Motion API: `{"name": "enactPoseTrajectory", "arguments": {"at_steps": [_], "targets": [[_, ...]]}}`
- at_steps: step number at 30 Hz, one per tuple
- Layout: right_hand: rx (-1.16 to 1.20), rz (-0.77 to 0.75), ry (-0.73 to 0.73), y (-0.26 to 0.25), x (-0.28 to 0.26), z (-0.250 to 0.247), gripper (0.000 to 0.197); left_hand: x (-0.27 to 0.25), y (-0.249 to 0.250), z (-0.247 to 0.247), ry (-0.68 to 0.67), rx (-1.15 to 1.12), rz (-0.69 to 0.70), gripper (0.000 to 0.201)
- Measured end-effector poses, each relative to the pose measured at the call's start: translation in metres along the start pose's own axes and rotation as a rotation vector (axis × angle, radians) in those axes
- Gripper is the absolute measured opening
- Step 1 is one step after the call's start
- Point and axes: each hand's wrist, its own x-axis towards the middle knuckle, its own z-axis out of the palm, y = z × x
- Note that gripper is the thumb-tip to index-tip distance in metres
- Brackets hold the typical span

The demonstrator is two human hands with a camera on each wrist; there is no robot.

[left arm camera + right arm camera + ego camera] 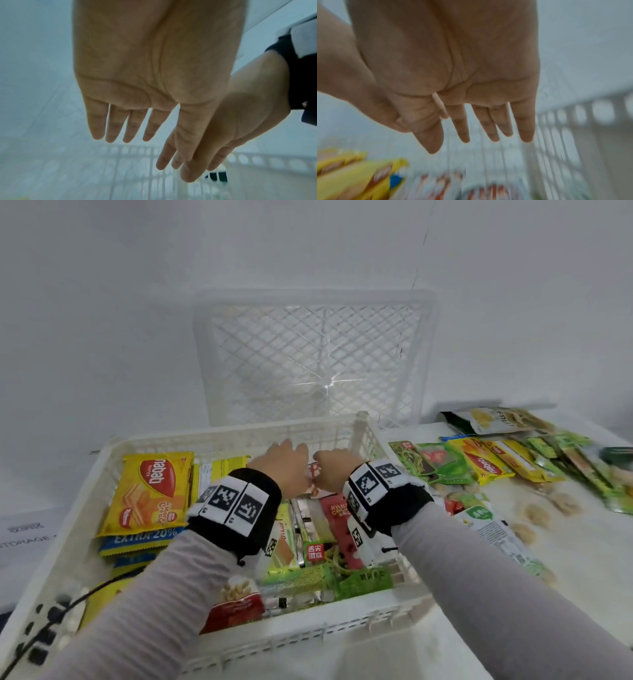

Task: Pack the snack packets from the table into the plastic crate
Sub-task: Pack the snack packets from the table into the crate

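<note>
Crate [363,433], empty hands [284,463] above packets [150,491]

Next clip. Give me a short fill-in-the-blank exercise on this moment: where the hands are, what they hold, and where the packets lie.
1. Both hands, left hand and right hand, are over the ____.
2. The fingers of the left hand are straight and hold ____.
3. The yellow Nabati packet lies in the crate's ____ part.
4. Unpacked packets lie on the table to the crate's ____.

Missing words: crate; nothing; left; right
</note>
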Motion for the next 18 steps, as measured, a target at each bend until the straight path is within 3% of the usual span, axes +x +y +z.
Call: {"name": "enactPoseTrajectory", "arguments": {"at_steps": [10,18], "targets": [[0.223,-0.031,0.179,0.055,-0.074,-0.074,0.053,-0.040,0.024,-0.063,0.278,-0.028,0.103,0.058],[0.483,0.002,0.217,0.146,-0.125,-0.075,0.048,-0.056,0.082,-0.078,0.312,-0.137,0.206,0.063]]}}
